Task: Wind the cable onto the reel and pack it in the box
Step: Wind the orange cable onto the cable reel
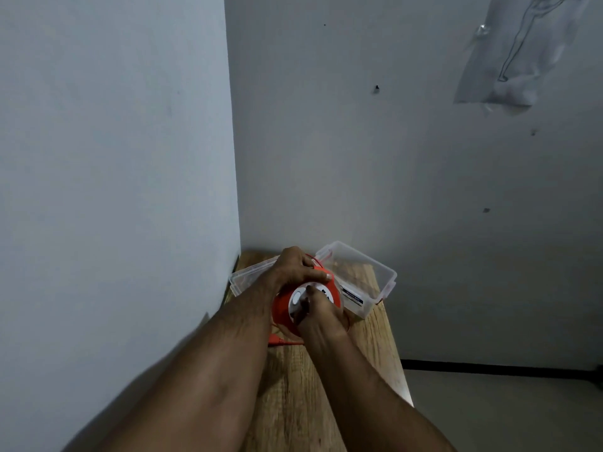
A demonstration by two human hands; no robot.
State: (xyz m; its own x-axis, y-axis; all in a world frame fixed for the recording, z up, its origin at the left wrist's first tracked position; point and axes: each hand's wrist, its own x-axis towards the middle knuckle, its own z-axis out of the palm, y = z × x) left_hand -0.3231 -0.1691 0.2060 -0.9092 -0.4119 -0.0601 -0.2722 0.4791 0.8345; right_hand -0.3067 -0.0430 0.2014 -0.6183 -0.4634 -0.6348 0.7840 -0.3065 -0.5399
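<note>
Head view: I take the reel (pixel 283 308) as my landmark; it is orange, held just above the wooden surface (pixel 293 386).
Left hand (pixel 295 269): I see it curled over the reel's far rim, gripping it.
Right hand (pixel 318 316): on the reel's white face, fingers pinching what I judge is the crank; the grip itself is too small to confirm.
Cable (pixel 284 341): a loose orange end lies on the surface just nearer me than the reel, so I judge winding unfinished.
Box (pixel 375 272): clear, open, just behind and right of the reel; the right hand is nearer it.
Lid (pixel 248 275): behind and left of the reel.
</note>
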